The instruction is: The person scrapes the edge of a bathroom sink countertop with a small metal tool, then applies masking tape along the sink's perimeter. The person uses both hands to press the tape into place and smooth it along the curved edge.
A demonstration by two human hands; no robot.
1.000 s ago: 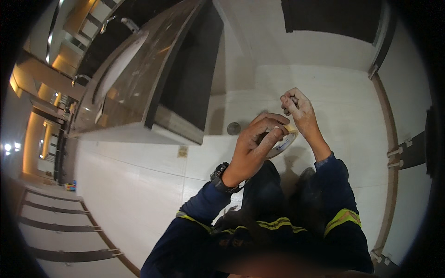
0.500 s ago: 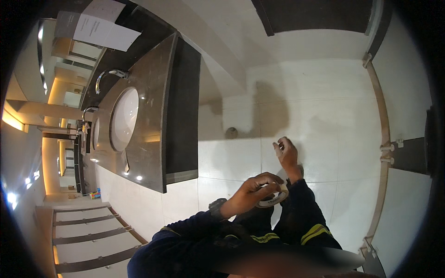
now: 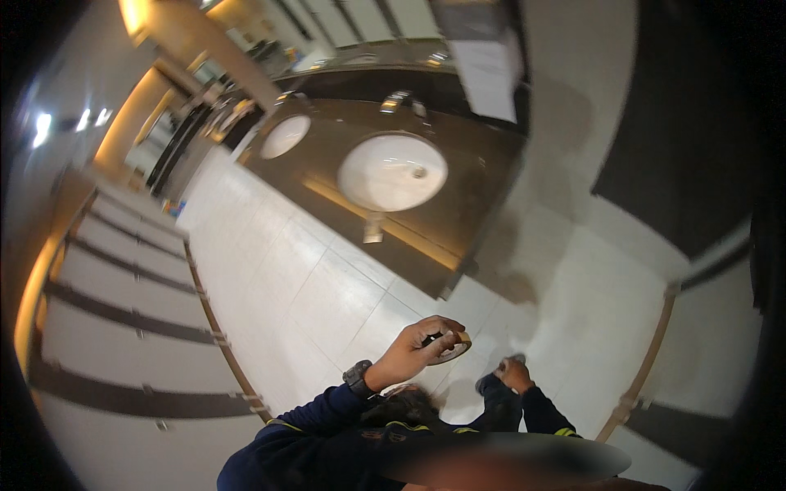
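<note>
My left hand (image 3: 416, 350) grips a roll of tape (image 3: 461, 348), thumb and fingers at its ring. A dark watch (image 3: 358, 377) is on that wrist. To the right and a little lower, my right hand (image 3: 515, 377) is held apart from the roll with its fingers curled together. Blur hides what, if anything, lies between those fingertips. Both arms wear dark blue sleeves with yellow bands. My leg and shoe show beneath the right hand.
Ahead is a dark counter (image 3: 475, 176) with an oval basin (image 3: 385, 168), a second basin (image 3: 285, 137) and a faucet (image 3: 403, 104). A small pale piece (image 3: 373, 227) lies near its front edge. White sheets (image 3: 485, 78) hang beyond. Partition panels (image 3: 139, 360) stand at left.
My view has swung toward the counter, which now lies ahead instead of at the left. The roll stays in my left hand. My right hand has come lower and nearer my body.
</note>
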